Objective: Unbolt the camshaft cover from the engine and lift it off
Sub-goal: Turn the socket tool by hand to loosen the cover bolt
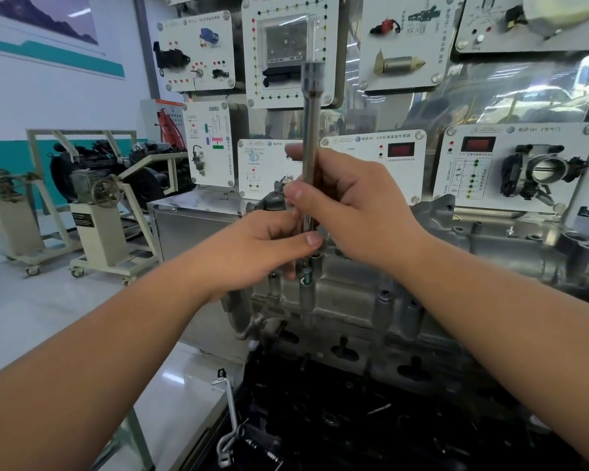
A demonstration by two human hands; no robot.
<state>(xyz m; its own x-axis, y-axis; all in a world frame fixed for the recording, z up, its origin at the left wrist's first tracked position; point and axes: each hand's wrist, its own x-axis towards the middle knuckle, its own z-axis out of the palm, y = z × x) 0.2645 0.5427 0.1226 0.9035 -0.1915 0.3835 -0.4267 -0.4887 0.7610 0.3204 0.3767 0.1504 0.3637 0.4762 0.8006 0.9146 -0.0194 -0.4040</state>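
A long steel socket extension bar (310, 130) stands upright over the grey aluminium camshaft cover (361, 294) of the engine. My right hand (351, 212) grips the bar's middle with curled fingers and thumb. Just below it, my left hand (262, 249) pinches the bar's lower end between thumb and fingers. Under the bar's tip a bolt (307, 279) sticks up from a boss on the cover's left end. The tip itself is hidden by my left fingers. Other bolts (384, 295) sit in bosses along the cover's near edge.
Behind the engine stands a training board with sensor panels (374, 158) and a throttle body (544, 171). A steel cabinet (191, 219) sits to the left. Engine stands on castors (96, 212) occupy the floor at far left. A metal wire bracket (230, 423) hangs below the engine's left end.
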